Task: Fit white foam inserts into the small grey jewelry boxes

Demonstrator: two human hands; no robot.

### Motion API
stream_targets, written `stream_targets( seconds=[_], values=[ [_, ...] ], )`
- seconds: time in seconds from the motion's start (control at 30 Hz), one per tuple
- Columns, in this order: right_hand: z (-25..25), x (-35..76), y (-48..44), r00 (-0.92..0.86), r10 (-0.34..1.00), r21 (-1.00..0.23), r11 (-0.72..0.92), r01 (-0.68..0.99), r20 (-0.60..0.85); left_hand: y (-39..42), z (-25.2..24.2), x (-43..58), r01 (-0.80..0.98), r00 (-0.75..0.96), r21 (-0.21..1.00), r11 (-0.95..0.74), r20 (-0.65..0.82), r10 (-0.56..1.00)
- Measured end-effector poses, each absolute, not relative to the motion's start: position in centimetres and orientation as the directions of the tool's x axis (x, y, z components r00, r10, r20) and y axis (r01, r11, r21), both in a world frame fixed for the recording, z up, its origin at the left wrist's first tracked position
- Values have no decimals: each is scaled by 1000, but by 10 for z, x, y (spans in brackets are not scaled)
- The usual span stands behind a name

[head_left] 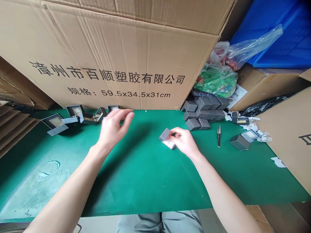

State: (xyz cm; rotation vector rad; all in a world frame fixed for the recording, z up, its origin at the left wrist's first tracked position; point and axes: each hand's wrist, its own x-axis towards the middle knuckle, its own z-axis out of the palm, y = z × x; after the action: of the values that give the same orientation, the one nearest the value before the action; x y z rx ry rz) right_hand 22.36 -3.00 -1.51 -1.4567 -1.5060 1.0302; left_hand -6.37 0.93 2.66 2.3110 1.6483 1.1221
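Observation:
My right hand (183, 140) pinches a small grey jewellery box (167, 138) near the middle of the green table. The box's lid stands raised, and a whitish inner face shows. To the left, my left hand (115, 126) is lifted over the table, its fingers stretched out and no object visible in it. Behind that hand, several open dark boxes (94, 117) stand near the carton, one partly covered by my fingers. Right of my right hand, shut grey boxes (204, 113) are piled in a stack.
A large cardboard carton (109, 48) walls off the back. Thread snips (219, 137) and another grey box (239, 142) lie at the right, near white paper scraps (264, 136). Plastic bags (216, 79) and a blue bin (274, 35) sit behind. Clear wet-looking patches (54, 166) mark the left.

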Motion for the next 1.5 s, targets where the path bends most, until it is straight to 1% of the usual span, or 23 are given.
stream_targets(
  seconds=[0.03, 0.1, 0.2, 0.3, 0.37, 0.4, 0.47, 0.5, 0.57, 0.63, 0.77, 0.9, 0.97, 1.17, 1.33, 1.5],
  values=[
    [-12, 227, -29, -18, 1000, -924, 17, 383, 11, 12, 29, -71, 837, 60, 437, -330, 526, 848],
    [-4, 235, -29, 41, 997, -894, 44, 446, 69, 16, 33, -83, 905, -35, 379, -192, 517, 855],
    [8, 256, -35, 157, 962, -801, 90, 592, 224, 17, 35, -94, 951, -65, 299, -79, 443, 894],
    [17, 295, -49, 232, 873, -648, 118, 752, 428, 17, 37, -96, 970, -56, 242, -30, 342, 938],
    [18, 334, -60, 268, 817, -553, 73, 830, 510, 18, 37, -96, 981, -34, 195, -28, 307, 951],
    [18, 356, -65, 299, 785, -508, 22, 861, 542, 19, 36, -96, 985, -24, 171, -30, 304, 952],
    [15, 405, -72, 383, 697, -426, -122, 896, 606, 21, 33, -96, 990, -16, 141, -29, 309, 951],
    [13, 429, -75, 434, 652, -405, -207, 891, 622, 23, 31, -96, 991, -7, 130, -36, 318, 948],
    [8, 470, -80, 511, 601, -362, -361, 860, 615, 25, 27, -96, 991, 36, 112, -79, 346, 937],
    [2, 497, -84, 551, 575, -325, -453, 830, 605, 27, 22, -93, 980, 125, 97, -172, 373, 920],
    [-10, 516, -95, 587, 530, -314, -518, 796, 612, 29, 9, -82, 918, 318, 108, -380, 369, 873],
    [-21, 521, -107, 627, 467, -322, -577, 750, 623, 28, -2, -72, 903, 366, 103, -417, 323, 873],
    [-28, 524, -109, 644, 462, -324, -596, 735, 610, 27, -4, -70, 900, 379, 95, -426, 315, 870],
    [-43, 525, -104, 639, 527, -315, -577, 753, 560, 27, -5, -66, 865, 417, 118, -487, 367, 831],
    [-40, 530, -109, 600, 640, -288, -530, 797, 480, 27, -5, -65, 866, 411, 126, -484, 372, 832],
    [-31, 539, -119, 544, 749, -235, -491, 839, 378, 27, -5, -66, 871, 413, 111, -478, 360, 836]
  ],
)
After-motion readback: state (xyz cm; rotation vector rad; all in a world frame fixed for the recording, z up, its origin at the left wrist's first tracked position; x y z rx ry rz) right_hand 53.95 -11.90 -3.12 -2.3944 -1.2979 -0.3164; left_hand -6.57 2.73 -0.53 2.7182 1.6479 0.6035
